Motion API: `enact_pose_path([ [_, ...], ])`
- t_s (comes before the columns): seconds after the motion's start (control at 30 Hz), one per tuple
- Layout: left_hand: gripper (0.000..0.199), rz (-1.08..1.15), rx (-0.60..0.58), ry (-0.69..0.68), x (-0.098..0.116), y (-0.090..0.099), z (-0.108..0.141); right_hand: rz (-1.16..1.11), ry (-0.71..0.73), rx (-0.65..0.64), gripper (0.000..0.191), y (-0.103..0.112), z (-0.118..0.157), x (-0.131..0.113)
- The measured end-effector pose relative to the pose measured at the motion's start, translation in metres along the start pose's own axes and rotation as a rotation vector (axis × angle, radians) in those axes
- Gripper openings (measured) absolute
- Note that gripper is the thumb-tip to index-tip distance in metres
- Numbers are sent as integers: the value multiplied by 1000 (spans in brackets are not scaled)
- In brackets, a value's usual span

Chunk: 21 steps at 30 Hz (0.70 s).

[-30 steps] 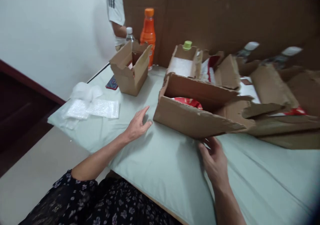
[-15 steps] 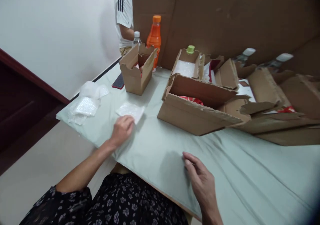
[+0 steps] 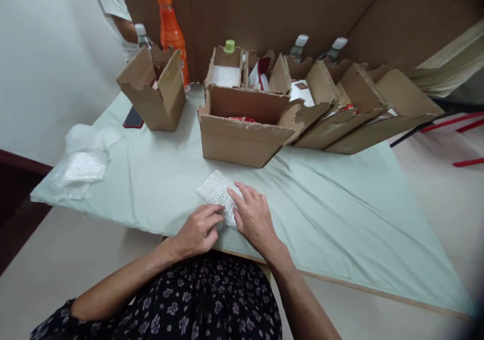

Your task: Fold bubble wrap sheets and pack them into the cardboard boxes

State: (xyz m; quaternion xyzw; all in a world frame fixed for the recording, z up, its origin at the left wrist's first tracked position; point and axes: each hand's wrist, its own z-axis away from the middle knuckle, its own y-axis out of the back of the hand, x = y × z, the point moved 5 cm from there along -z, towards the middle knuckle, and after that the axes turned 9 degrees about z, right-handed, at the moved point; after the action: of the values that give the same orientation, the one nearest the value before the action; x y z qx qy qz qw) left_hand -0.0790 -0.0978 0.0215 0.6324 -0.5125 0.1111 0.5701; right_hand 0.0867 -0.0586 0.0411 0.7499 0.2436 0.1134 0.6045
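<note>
A small clear bubble wrap bag [image 3: 216, 188] lies flat on the pale green cloth near the table's front edge. My left hand [image 3: 200, 227] is at its near left side, fingertips at the edge. The fingers there are loosely bent, with the thumb apart from them. From the other side, my right hand [image 3: 254, 215] reaches over the bag with its fingers spread, covering its right part. Neither hand closes around the bag. Farther left rests a pile of bubble wrap bags [image 3: 83, 166].
Beyond the hands stands an open cardboard box [image 3: 238, 141]. More boxes [image 3: 321, 128] run to the right. At the left are another box [image 3: 164, 108], a phone [image 3: 133, 118] and an orange bottle [image 3: 171, 30]. A person's sleeve [image 3: 112, 0] shows behind.
My left hand has brought the bubble wrap bag from the left to in front of me. My right hand has come across onto it. The view has turned right.
</note>
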Motion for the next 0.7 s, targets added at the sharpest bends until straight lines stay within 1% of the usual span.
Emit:
enact_pose_path([
  [0.07,39,-123,152,112,-15,15,-12,55,23,-98,57,-14,-7,-3],
  [0.1,38,-195,206,184,-24,21,-19,65,26,-133,58,-20,-10,-3],
  [0.13,38,-257,230,259,-32,25,-26,66,24,-157,57,-25,-11,-3],
  [0.17,37,-294,225,327,-40,26,-32,62,19,-168,55,-29,-11,-1],
  [0.23,23,-282,178,421,-51,25,-41,35,-1,-145,43,-30,-9,4],
  [0.3,7,-219,144,459,-55,24,-45,-33,-40,-60,28,-22,-1,13],
  [0.33,7,-181,143,474,-56,25,-44,-83,-69,2,23,-15,4,19],
  [0.37,9,-138,159,496,-56,28,-41,-141,-103,70,21,-7,11,26],
  [0.43,17,-32,233,551,-57,38,-34,-263,-184,205,19,9,27,44],
  [0.5,24,93,317,593,-58,48,-25,-358,-269,298,17,20,43,63],
  [0.53,26,138,336,604,-59,50,-21,-385,-305,315,17,21,50,71],
  [0.6,25,134,308,607,-58,49,-16,-390,-355,280,18,14,62,83],
  [0.7,23,-40,219,558,-53,42,-11,-284,-413,178,24,-7,74,94],
])
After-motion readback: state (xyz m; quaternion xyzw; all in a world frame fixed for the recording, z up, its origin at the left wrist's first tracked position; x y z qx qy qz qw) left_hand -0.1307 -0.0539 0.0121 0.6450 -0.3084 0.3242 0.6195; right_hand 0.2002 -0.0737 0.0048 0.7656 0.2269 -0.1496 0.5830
